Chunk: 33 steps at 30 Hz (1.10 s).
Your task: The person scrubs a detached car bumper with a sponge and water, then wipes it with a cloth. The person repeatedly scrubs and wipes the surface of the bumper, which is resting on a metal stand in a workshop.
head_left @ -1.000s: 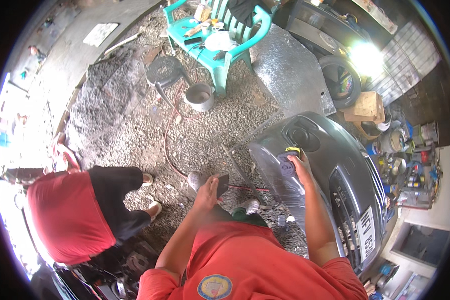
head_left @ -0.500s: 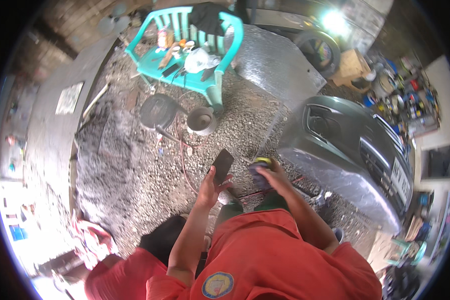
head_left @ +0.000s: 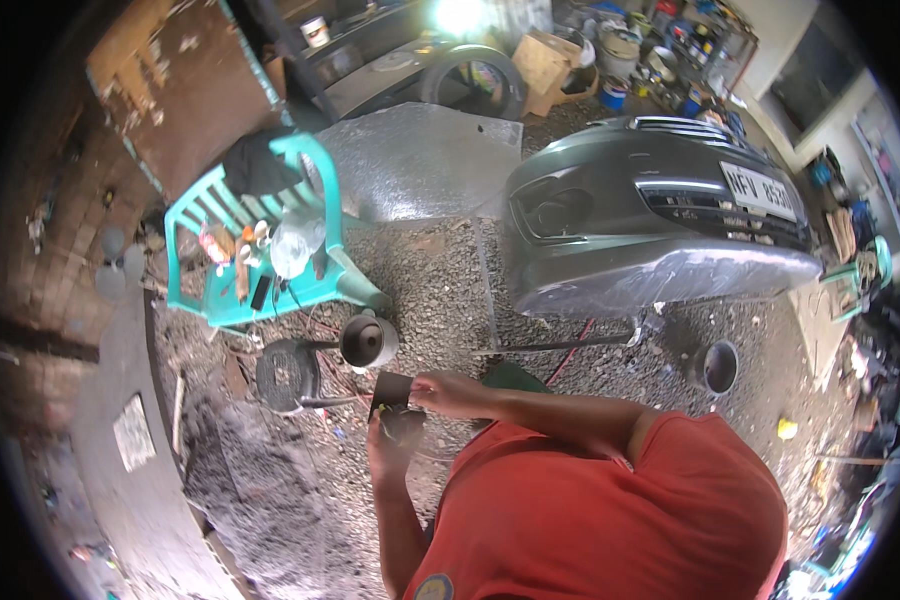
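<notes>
In front of my red shirt both hands meet over a dark flat rectangular sheet, which looks like sandpaper. My right hand reaches across from the right and pinches the sheet's right edge. Below it, my left hand is closed around a dark, blurred hand-sized block with a bit of yellow-green showing. The block lies against the sheet's lower part. Whether my left fingers also grip the sheet, I cannot tell.
A grey car bumper with a plate stands wrapped at its lower edge on the right. A turquoise plastic chair holds small items. Near my hands are a round dark stool and a grey pot; another bucket sits rightward.
My view has swung right. My hands, apart before, are now together: the block has passed from my right hand to my left, and my right hand has taken the sheet's edge.
</notes>
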Each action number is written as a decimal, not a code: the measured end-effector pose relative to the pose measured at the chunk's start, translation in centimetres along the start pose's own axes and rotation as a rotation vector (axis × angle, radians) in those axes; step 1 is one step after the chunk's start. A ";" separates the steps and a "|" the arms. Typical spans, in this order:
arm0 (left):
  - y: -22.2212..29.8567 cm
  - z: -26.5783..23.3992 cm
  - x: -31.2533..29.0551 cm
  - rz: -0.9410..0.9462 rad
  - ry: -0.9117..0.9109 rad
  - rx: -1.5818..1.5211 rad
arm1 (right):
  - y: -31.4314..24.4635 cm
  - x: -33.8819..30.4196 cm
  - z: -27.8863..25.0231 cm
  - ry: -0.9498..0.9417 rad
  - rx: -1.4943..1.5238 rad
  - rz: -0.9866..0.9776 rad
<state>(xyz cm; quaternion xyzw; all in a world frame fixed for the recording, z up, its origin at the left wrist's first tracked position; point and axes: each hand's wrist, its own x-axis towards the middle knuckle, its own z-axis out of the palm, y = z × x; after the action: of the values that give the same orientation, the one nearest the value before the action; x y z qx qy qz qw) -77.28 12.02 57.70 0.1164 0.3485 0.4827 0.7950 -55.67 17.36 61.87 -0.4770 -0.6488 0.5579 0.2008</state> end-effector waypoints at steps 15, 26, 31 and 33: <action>-2.8 13.7 23.4 -0.030 -0.653 1.311 | 8.9 3.3 -14.0 0.556 1.295 0.304; -9.7 29.0 30.5 -0.749 -0.826 0.929 | 14.0 -13.0 -18.4 1.712 1.716 -0.295; -15.9 37.8 35.5 -0.357 -1.330 1.321 | 14.6 -17.1 -14.2 2.149 1.651 -0.062; -19.2 42.0 35.1 -0.088 -1.660 1.471 | 14.9 -15.4 -11.7 2.282 1.589 0.016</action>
<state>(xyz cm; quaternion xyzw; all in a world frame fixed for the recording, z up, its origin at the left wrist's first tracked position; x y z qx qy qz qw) -25.87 38.40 62.89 0.8346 -0.0869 -0.0986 0.5350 -33.38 9.49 55.90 -0.4266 0.3622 0.0807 0.8248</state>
